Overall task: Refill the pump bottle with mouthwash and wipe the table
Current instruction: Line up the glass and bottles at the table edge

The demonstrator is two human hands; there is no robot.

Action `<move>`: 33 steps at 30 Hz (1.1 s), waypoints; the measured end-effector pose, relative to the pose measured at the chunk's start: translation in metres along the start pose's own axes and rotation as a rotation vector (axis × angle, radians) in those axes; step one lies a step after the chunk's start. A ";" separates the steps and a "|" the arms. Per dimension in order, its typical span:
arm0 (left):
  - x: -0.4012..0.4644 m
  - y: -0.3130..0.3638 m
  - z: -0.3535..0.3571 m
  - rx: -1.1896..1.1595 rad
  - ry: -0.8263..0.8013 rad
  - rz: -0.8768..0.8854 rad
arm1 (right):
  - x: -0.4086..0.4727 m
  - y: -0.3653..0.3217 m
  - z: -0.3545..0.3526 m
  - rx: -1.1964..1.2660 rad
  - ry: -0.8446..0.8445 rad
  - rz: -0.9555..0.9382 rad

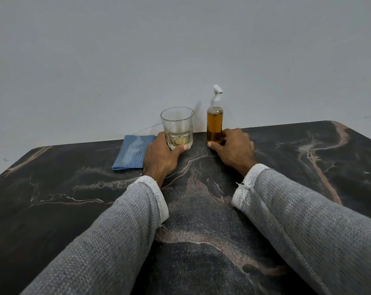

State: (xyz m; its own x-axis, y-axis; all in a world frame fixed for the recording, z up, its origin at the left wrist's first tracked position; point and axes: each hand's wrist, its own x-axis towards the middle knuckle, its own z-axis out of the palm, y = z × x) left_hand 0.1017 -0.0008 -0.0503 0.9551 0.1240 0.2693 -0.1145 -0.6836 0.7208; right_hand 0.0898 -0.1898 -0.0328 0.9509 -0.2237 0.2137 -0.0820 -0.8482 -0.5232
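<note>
- Bench: dark marbled top with pale and pinkish veins; its far edge meets a plain grey wall.
- Pump bottle: stands upright near the bench's far edge, just right of centre. Clear body, amber liquid up to the shoulder, white pump head fitted with the nozzle pointing right.
- Glass: clear tumbler, upright, just left of the bottle and apart from it. A shallow layer of pale yellowish liquid sits in the bottom; the rest holds nothing visible.
- Cloth: blue ribbed, folded flat, lying on the bench just left of the glass. Its right edge runs behind your left hand.
- Your left hand: the grip is wrapped round the lower part of the glass, thumb across the near face, fingers curled round the far left side. The glass looks to be resting on the bench, though the base is partly hidden by the thumb, so this is not certain.
- Your right hand: the grip is at the bottle's base, thumb lying along the bench and touching the near bottom edge, fingers curled against the right side. The grip is loosely closed round the bottle's lowest part.
- Both forearms in grey knit sleeves with paler turned-back cuffs, reaching forward over the bench.
</note>
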 end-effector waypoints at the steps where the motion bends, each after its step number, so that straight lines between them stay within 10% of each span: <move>1: 0.001 0.000 0.000 0.003 -0.002 0.000 | 0.000 0.000 0.000 0.000 0.001 0.000; 33: -0.007 0.008 -0.005 0.015 -0.041 -0.001 | -0.002 0.003 -0.001 0.031 0.023 0.003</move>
State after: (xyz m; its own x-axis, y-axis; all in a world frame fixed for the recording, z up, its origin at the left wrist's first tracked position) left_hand 0.0932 -0.0031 -0.0433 0.9657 0.0948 0.2418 -0.1100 -0.6939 0.7116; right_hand 0.0877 -0.1926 -0.0336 0.9437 -0.2370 0.2306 -0.0749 -0.8325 -0.5489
